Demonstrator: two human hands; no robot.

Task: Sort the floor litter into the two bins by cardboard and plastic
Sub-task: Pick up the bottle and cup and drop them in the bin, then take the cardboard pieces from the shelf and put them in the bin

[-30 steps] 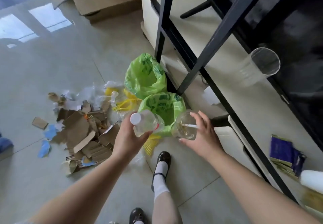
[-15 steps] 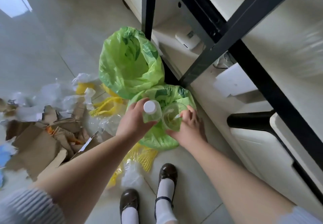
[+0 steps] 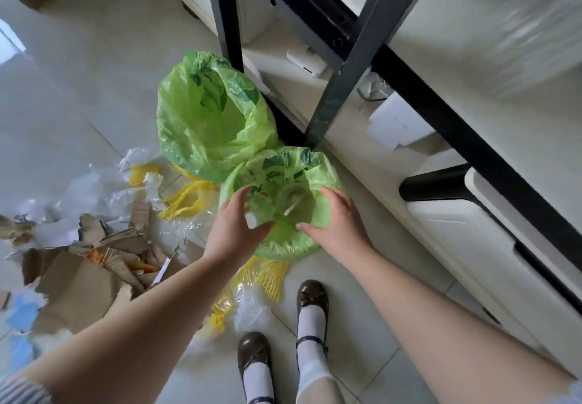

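Two bins lined with green bags stand side by side on the floor: a far bin (image 3: 201,151) and a near bin (image 3: 283,247). Both my hands hover over the near bin's mouth. My left hand (image 3: 233,230) is spread open, and a clear plastic bottle (image 3: 256,211) with a white cap sits blurred just off its fingers, inside the bin's opening. My right hand (image 3: 337,224) is open too, fingers apart, beside a clear plastic cup (image 3: 293,198) with a straw that lies inside the bin.
Torn cardboard (image 3: 78,284) is heaped on the floor at left, with clear plastic film (image 3: 94,189) and yellow mesh netting (image 3: 185,195) around it. A black metal frame leg (image 3: 340,72) stands right behind the bins. My shoes (image 3: 311,296) are just below the near bin.
Both hands carried the bottle and cup down over the near bin and opened. The bottle and cup now sit inside the bin's mouth. The view tilted further downward.
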